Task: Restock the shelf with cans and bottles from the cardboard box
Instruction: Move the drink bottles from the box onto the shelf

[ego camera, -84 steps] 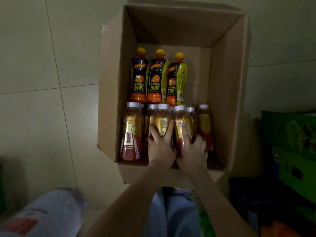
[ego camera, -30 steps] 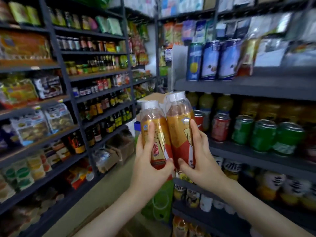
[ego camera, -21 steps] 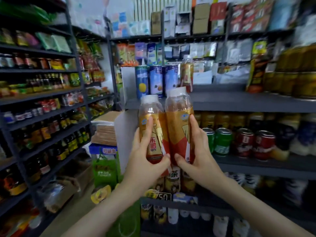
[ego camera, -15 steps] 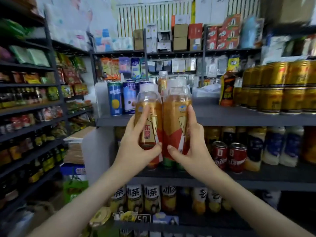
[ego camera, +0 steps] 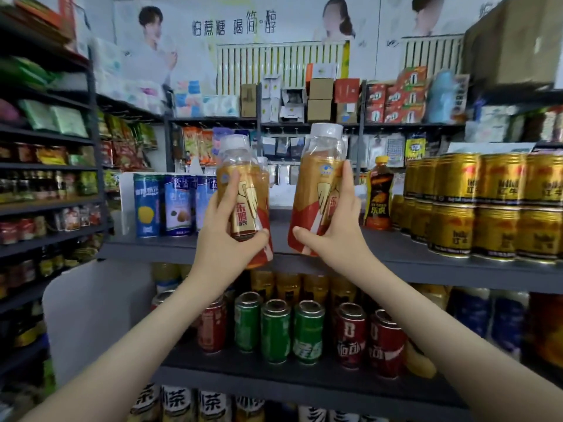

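We read only part of each label: the left hand covers the left bottle low down, and the right hand wraps the right bottle. A third blue can is half hidden behind them. The left racks blur past reading. The frame's edge cuts the gold cans and the tea bottles.
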`<state>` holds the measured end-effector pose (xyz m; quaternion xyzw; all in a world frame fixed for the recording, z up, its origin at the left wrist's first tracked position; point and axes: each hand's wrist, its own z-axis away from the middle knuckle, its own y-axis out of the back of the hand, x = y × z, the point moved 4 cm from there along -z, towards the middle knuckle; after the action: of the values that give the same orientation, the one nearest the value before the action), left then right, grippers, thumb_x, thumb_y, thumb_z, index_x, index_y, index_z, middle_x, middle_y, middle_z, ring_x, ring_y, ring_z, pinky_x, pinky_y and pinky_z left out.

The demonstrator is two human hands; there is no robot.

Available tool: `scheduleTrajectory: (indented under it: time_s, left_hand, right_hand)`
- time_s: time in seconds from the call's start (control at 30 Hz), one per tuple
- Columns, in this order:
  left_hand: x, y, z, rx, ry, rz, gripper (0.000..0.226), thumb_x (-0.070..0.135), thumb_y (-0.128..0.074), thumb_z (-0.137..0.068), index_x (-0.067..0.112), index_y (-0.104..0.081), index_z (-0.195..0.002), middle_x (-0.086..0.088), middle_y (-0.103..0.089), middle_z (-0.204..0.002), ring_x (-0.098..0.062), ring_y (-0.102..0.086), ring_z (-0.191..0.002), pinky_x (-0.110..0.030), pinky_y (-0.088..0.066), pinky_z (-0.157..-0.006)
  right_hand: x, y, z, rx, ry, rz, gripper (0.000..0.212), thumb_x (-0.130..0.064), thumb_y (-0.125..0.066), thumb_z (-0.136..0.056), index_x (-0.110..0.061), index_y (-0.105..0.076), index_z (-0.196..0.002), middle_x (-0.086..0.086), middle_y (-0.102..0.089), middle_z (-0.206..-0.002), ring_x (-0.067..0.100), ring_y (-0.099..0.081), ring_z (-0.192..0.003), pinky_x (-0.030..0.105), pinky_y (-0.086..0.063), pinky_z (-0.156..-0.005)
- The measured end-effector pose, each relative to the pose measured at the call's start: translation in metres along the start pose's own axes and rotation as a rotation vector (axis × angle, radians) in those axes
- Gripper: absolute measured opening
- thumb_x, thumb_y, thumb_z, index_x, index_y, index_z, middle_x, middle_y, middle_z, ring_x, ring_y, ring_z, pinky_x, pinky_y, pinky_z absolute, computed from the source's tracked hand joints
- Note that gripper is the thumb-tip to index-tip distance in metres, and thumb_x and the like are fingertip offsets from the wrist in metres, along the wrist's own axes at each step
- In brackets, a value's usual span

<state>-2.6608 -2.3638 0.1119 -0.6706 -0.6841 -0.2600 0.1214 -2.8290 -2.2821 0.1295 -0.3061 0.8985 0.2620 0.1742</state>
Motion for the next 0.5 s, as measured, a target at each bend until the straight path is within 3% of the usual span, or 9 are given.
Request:
scheduleTrajectory:
  time_s: [0.07,0.17,0.27,0.33,0.43,0.5]
  left_hand:
    - [-0.005,0.003,-0.007,0.006,-0.006,-0.036,0.099,0.01,-0.074,-0.079,0.062,-0.014,-0.138,0.006,-0.037,-0.135,0.014,-0.044,-0.11,-0.002,-0.038,-0.089]
    - [-0.014,0.011,-0.017,0.018,0.006,-0.087,0.1,0.014,-0.074,-0.078,0.067,-0.012,-0.136,0.002,-0.032,-0.145,-0.004,-0.041,-0.124,-0.029,-0.04,-0.104]
    - [-0.024,0.025,-0.026,0.037,0.026,-0.131,0.1,0.016,-0.075,-0.078,0.069,-0.011,-0.136,0.001,-0.031,-0.146,-0.012,-0.041,-0.128,-0.042,-0.042,-0.106]
    - [-0.032,0.036,-0.032,0.035,0.021,-0.142,0.1,0.015,-0.074,-0.079,0.063,-0.012,-0.14,0.002,-0.034,-0.141,-0.007,-0.043,-0.125,-0.037,-0.044,-0.104]
    - [-0.049,0.058,-0.042,0.062,0.014,-0.14,0.097,0.012,-0.074,-0.079,0.057,-0.016,-0.142,0.01,-0.03,-0.146,0.019,-0.037,-0.115,-0.005,-0.039,-0.093]
    - [-0.059,0.073,-0.05,0.077,0.021,-0.133,0.096,0.014,-0.074,-0.079,0.062,-0.017,-0.14,0.008,-0.026,-0.151,0.01,-0.037,-0.124,-0.009,-0.037,-0.094]
  right_hand:
    - [0.013,-0.007,-0.013,-0.005,-0.022,0.001,0.118,-0.008,-0.076,-0.078,-0.027,0.016,-0.148,0.001,-0.019,-0.119,-0.011,-0.03,-0.08,-0.014,-0.022,-0.065]
    - [0.03,-0.026,-0.034,-0.023,-0.056,-0.022,0.119,-0.011,-0.075,-0.078,-0.037,0.02,-0.145,0.002,-0.02,-0.118,-0.002,-0.024,-0.092,-0.008,-0.024,-0.073]
    - [0.04,-0.052,-0.057,-0.078,-0.06,-0.009,0.117,-0.012,-0.072,-0.08,-0.044,0.022,-0.141,0.005,-0.022,-0.117,0.01,-0.026,-0.095,0.012,-0.024,-0.088]
    - [0.046,-0.073,-0.071,-0.114,-0.061,0.014,0.116,-0.011,-0.07,-0.08,-0.045,0.022,-0.142,0.007,-0.024,-0.115,0.02,-0.034,-0.1,0.019,-0.03,-0.091]
    - [0.054,-0.105,-0.088,-0.134,-0.057,0.075,0.121,-0.01,-0.07,-0.077,-0.055,0.027,-0.133,0.008,-0.026,-0.113,0.034,-0.043,-0.104,0.03,-0.041,-0.095]
    - [0.06,-0.122,-0.099,-0.128,-0.099,0.102,0.124,-0.01,-0.071,-0.075,-0.063,0.03,-0.124,0.006,-0.024,-0.11,0.04,-0.045,-0.101,0.042,-0.045,-0.098]
